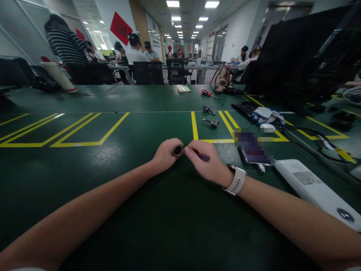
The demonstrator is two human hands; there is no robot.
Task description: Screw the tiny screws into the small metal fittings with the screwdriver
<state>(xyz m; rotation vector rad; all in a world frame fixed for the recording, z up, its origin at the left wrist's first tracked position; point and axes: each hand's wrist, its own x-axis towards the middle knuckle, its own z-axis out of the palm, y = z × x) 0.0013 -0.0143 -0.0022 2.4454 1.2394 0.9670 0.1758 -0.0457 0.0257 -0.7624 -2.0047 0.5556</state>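
Both forearms reach in over the green surface (180, 229) and angle together, so the two hands nearly meet. The left hand (166, 154) is curled round a dark tube (177, 151), its open end showing. The right hand (207, 160), a pale watch (236, 181) at the wrist, turns inward, fingers pinched on a thin tool (203, 157) with its tip at the tube; whether inside, I can't tell.
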